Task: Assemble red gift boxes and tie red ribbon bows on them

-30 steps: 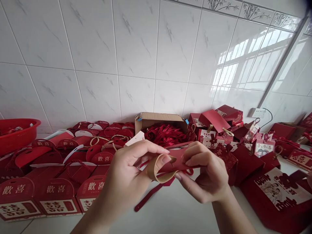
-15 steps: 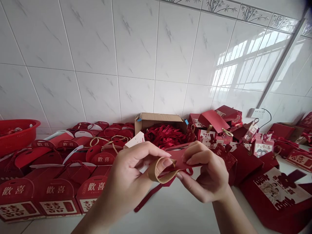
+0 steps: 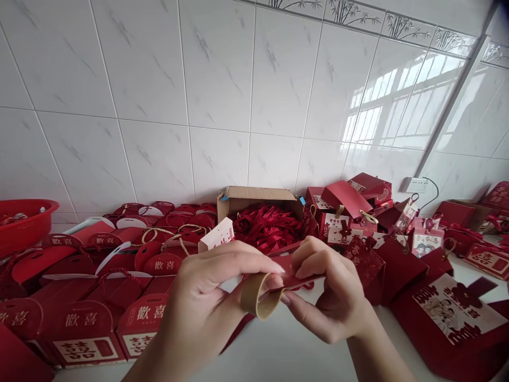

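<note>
My left hand (image 3: 207,289) is closed on a gold strap (image 3: 251,297), which curls in a loop around its thumb; its index fingertip presses near the red card. My right hand (image 3: 336,292) pinches the edge of a red card gift box (image 3: 287,262) between thumb and bent fingers, its thumb lying by the strap's right end. A white printed panel (image 3: 218,236) sticks up behind my left hand; whether it belongs to this box I cannot tell. Most of the box and the strap's far end are hidden by my fingers.
Rows of red boxes (image 3: 81,323) stand on the left, some with rope handles. A cardboard box (image 3: 258,194) of red ribbons (image 3: 268,225) is behind my hands. Red gift boxes (image 3: 401,268) crowd the right, a red basin (image 3: 24,233) the far left. A tiled wall (image 3: 222,95) closes the back.
The gold loop has turned and now stands rounder around my left thumb. Both hands have shifted slightly left and closer together. A red surface has entered the lower left corner.
</note>
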The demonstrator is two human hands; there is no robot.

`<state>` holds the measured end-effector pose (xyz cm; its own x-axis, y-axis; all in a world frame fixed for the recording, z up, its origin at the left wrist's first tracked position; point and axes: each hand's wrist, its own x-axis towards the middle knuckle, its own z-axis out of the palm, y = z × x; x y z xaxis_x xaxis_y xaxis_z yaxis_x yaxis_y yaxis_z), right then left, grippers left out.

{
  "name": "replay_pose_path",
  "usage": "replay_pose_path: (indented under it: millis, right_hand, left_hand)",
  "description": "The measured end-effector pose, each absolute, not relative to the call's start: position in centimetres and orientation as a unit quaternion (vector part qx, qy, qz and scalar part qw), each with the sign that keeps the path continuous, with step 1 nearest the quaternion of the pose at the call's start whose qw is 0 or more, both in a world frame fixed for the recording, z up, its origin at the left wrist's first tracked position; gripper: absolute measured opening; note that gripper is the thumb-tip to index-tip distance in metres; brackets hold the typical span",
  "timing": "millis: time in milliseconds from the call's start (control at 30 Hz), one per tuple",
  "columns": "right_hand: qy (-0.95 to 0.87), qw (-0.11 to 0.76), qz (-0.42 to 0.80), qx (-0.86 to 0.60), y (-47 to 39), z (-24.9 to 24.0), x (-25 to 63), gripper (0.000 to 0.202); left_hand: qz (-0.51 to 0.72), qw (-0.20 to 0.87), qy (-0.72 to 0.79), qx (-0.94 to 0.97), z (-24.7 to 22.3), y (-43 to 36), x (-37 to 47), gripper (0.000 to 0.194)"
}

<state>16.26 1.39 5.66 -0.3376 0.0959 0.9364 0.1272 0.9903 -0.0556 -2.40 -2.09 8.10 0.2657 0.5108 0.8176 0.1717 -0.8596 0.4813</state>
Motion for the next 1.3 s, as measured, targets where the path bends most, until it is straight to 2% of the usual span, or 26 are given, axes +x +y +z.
replay_pose_path:
  millis: [233,467,600,1300]
  right_hand:
    - [-0.818,0.571,-0.002,-0.068,1.38,5.58,16.09,0.023]
    - [-0.787,0.606,0.076,-0.086,1.09,5.31,16.19,0.028]
    - [-0.782,0.611,0.085,-0.090,1.04,5.36,16.22,0.028]
    - [-0.782,0.612,0.073,-0.090,0.72,5.39,16.23,0.027]
  left_hand:
    - [0.593,0.089,0.289,0.746,8.14,-1.96,-2.51,0.014]
    - [0.572,0.235,0.274,0.736,7.70,-1.94,-2.11,0.008]
    - [0.560,0.268,0.260,0.739,7.68,-2.05,-2.19,0.009]
    - [0.561,0.219,0.269,0.752,7.76,-2.14,-2.16,0.010]
